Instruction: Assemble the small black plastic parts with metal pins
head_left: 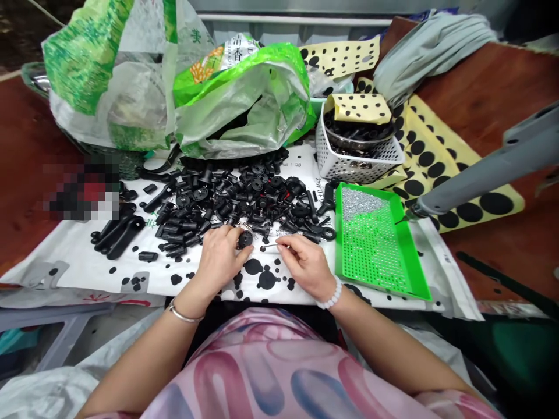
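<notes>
Two containers with small pieces stand on the right side of the frame: one green tray [418,262] and one white basket [334,163]. In the tray, many tiny silver pieces [362,202] lie thick in the upper part and thin out below. The basket, at the upper right, contains one metal bowl [364,142] with black pieces, and one folded yellow sheet [360,109] with black dots lies over them. Two plastic bags occupy the upper left and upper middle; the nearer bag [279,113] has its mouth open and something dark is inside, which I cannot identify.

One wide heap of black parts [262,201] covers the middle of the white cloth [126,247]; they are too many for exact counting.

Two hands are at the centre, just below this heap. The left hand [222,256] comes from the lower left, with one metal bangle [186,316] on its wrist, and pinches one round black part [245,239] between thumb and fingers. The right hand [305,265], with one beaded bracelet [332,295], comes from the lower right. Its fingers are bent and grip one thin metal rod [271,245], which points to the left.
</notes>
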`<state>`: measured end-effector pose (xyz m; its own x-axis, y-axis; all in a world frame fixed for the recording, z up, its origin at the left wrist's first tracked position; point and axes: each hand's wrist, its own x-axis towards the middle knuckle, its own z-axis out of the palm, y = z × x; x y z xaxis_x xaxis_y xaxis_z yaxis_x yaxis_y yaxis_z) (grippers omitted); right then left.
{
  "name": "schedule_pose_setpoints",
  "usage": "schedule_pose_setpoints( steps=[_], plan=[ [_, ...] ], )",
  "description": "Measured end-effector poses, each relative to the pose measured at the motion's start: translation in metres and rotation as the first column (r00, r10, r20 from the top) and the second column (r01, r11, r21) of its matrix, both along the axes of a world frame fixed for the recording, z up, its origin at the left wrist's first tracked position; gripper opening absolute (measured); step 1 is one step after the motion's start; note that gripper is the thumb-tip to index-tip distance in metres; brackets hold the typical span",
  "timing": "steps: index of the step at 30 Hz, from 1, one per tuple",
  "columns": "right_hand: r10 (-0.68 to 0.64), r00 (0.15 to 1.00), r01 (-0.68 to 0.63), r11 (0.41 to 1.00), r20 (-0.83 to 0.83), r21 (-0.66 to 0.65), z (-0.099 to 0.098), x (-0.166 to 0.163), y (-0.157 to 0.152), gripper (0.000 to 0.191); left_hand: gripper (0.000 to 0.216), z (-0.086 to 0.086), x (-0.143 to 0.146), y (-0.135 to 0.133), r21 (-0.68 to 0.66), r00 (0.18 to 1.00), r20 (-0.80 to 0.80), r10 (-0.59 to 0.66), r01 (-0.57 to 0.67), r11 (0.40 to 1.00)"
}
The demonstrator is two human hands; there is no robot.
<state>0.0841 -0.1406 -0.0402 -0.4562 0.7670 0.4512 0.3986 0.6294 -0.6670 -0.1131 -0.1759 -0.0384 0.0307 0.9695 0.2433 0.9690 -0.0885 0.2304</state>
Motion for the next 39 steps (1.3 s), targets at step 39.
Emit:
schedule_pose_setpoints(
  steps=[39],
  plan=[
    [0.211,0.962,-0.193,0.975,0.174,-0.113,0.017,-0.029,-0.005,0.008,0.022,0.003,0.017,-0.038,0.213,0.989,0.105,-0.103,0.079,0.974]
  ],
)
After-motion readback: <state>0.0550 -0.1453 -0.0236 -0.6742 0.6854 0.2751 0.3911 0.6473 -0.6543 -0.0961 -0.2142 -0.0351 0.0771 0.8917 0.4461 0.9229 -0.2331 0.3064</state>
